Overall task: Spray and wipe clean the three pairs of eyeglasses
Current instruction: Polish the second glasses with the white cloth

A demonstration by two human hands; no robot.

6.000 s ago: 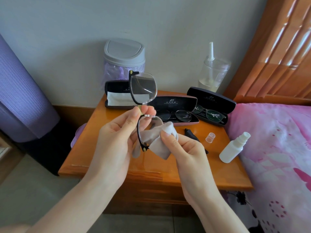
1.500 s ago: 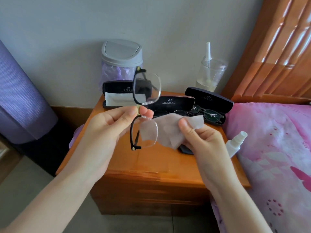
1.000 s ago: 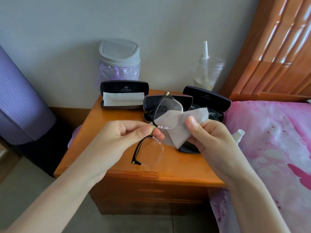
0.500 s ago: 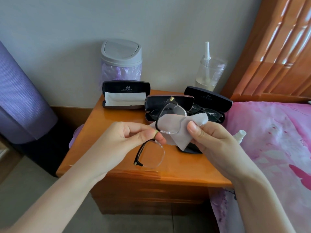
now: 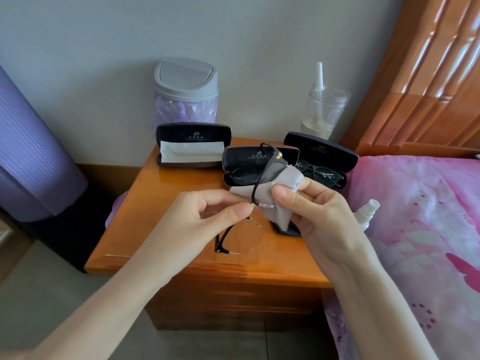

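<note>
My left hand [image 5: 200, 219] pinches the bridge of a black half-rim pair of eyeglasses [image 5: 242, 237] above the wooden nightstand [image 5: 166, 198]. My right hand [image 5: 319, 216] grips a grey cleaning cloth [image 5: 281, 187], folded round the upper lens between thumb and fingers. The lower lens hangs bare below my left fingers. Two more pairs lie in open black cases: one in the middle case [image 5: 259, 158], one in the right case [image 5: 320, 157]. A white spray bottle [image 5: 366, 211] lies at the nightstand's right edge, partly hidden by my right hand.
A third open case [image 5: 193, 139] at the back left holds only a white cloth. Behind stand a small grey-lidded bin [image 5: 185, 92] and a clear jar [image 5: 323, 110] with a white tube. A pink-covered bed [image 5: 420, 229] lies right; a purple roll [image 5: 28, 157] stands left.
The glasses have tilted down from upright toward the nightstand. The cloth left the lower lens and my right hand has now closed it round the upper lens.
</note>
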